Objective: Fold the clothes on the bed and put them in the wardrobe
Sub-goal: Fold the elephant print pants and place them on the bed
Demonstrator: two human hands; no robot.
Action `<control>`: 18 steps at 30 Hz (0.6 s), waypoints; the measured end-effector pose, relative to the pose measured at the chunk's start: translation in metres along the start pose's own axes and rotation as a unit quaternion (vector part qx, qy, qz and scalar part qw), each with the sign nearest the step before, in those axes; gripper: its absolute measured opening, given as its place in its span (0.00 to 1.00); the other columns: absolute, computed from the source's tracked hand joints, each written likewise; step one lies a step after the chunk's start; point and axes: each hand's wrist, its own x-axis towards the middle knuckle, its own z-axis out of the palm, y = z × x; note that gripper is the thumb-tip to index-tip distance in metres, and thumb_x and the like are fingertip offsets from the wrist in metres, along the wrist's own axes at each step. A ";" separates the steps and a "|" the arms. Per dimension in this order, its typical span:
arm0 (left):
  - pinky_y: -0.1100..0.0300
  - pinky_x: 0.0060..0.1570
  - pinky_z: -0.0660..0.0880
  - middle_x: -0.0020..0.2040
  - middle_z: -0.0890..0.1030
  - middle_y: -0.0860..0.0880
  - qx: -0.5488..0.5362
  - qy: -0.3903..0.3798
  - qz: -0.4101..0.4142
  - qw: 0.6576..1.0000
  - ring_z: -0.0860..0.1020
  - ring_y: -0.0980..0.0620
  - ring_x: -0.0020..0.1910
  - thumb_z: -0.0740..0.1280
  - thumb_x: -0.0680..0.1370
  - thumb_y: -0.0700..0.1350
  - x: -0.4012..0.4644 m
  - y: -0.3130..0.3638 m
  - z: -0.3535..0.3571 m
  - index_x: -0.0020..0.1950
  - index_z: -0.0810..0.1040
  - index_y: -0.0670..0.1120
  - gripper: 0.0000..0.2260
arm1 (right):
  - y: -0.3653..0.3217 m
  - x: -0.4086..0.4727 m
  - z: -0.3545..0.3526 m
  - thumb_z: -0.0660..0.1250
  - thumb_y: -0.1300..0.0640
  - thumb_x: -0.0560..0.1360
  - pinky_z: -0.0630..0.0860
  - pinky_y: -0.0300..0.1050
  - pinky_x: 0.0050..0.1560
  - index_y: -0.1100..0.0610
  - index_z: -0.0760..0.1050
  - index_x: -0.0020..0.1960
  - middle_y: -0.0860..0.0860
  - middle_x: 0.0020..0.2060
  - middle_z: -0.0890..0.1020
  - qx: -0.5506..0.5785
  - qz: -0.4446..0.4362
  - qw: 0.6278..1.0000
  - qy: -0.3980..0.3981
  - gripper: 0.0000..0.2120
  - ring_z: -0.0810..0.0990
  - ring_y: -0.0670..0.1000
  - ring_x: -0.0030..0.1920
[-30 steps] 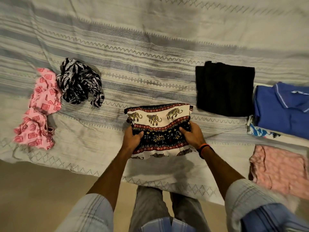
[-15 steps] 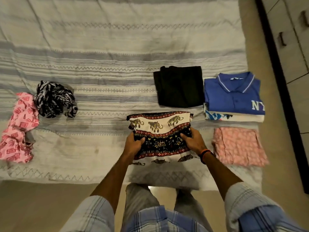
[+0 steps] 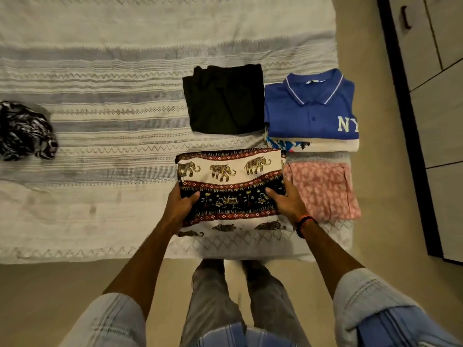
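Observation:
A folded elephant-print cloth [image 3: 230,171] lies near the bed's front edge. My left hand [image 3: 179,206] grips its left side, thumb on top. On its right side my right hand [image 3: 288,201] grips it the same way. Beyond it lies a folded black garment [image 3: 223,98]. To the right, a folded blue polo shirt [image 3: 308,108] sits on a white printed garment [image 3: 313,145], with a folded pink garment [image 3: 323,189] in front, touching the elephant cloth's right edge. A crumpled black-and-white garment [image 3: 25,131] lies unfolded at the far left.
The bed wears a striped grey-white cover [image 3: 112,83]. Wardrobe doors with a dark handle [image 3: 426,58] stand at the right, across a strip of beige floor [image 3: 375,171]. My legs stand at the bed's front edge.
Both hands have carried the elephant cloth rightward until it sits beside the pink garment. The view has swung right, so the pink patterned clothes at the left have left the frame.

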 end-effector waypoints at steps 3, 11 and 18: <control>0.45 0.64 0.73 0.68 0.74 0.41 0.133 -0.016 -0.035 0.990 0.74 0.41 0.64 0.73 0.76 0.50 0.022 -0.023 -0.007 0.74 0.61 0.42 0.33 | 0.030 0.022 0.008 0.71 0.53 0.76 0.67 0.54 0.71 0.60 0.55 0.78 0.54 0.71 0.70 -0.165 0.027 0.986 -0.014 0.38 0.71 0.58 0.68; 0.50 0.59 0.77 0.61 0.80 0.47 0.242 -0.080 -0.048 0.966 0.80 0.45 0.59 0.77 0.66 0.57 0.053 -0.070 0.001 0.68 0.71 0.46 0.35 | 0.046 0.025 0.026 0.71 0.61 0.75 0.76 0.54 0.62 0.61 0.64 0.72 0.57 0.61 0.78 -0.168 0.063 0.984 -0.010 0.28 0.77 0.58 0.60; 0.47 0.62 0.75 0.67 0.75 0.44 0.222 -0.129 -0.024 0.966 0.76 0.45 0.63 0.74 0.74 0.48 0.013 -0.011 0.060 0.71 0.68 0.44 0.28 | 0.041 0.015 -0.003 0.71 0.59 0.75 0.78 0.47 0.56 0.59 0.69 0.68 0.54 0.55 0.80 -0.098 0.059 0.992 0.053 0.24 0.79 0.53 0.53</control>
